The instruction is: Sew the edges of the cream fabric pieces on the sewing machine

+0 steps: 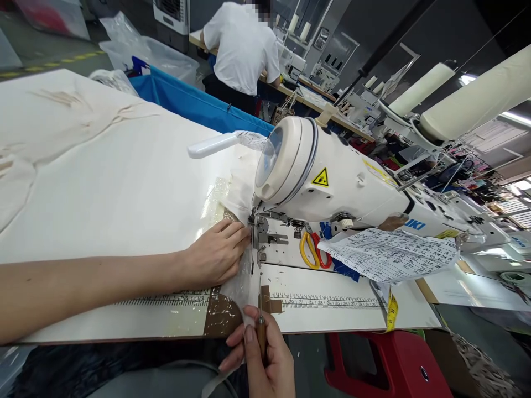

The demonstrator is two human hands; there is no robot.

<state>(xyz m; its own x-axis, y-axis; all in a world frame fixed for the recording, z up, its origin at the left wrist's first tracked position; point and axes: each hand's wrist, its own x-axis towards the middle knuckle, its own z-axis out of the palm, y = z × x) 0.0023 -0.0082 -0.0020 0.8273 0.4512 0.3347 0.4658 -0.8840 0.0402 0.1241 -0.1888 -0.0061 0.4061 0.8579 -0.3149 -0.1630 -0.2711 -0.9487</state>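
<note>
From my end I see the cloth, white and partly sheer, lying loosely creased along the table to its near edge. I make out the awl, wooden-handled, its thin metal spike pointing in over the tabletop.

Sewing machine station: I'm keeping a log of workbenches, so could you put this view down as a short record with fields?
Machine: white sewing machine, warning triangle on its side
Left hand: left hand palm down on the work, beside the needle area
Right hand: right hand holding a wooden-handled awl, point up
Under the machine arm: scissors with yellow and red handles
Hanging paper: printed sheet
Floor: red stool
</note>
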